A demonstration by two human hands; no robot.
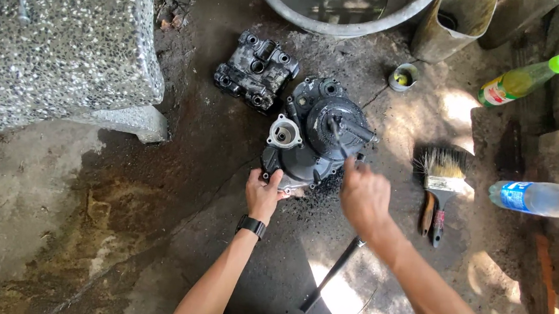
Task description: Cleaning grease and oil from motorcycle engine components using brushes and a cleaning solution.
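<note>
A greasy black engine cover (315,140) lies on the oily concrete floor. My left hand (263,192), with a black wristband, grips the cover's near edge. A thin scraping tool (335,133) is held in my right hand (363,197), and its tip rests on top of the cover. Black scraped grime lies on the floor at the cover's near side. Just behind it to the left sits a second dirty engine part (257,71), a cylinder head cover.
A paintbrush (440,181) lies to the right, with a clear water bottle (542,198) and a green-capped bottle (525,79) beyond. A metal basin (343,4) and small cup (403,77) stand behind. A speckled stone block (60,43) is left. A black rod (331,274) lies near.
</note>
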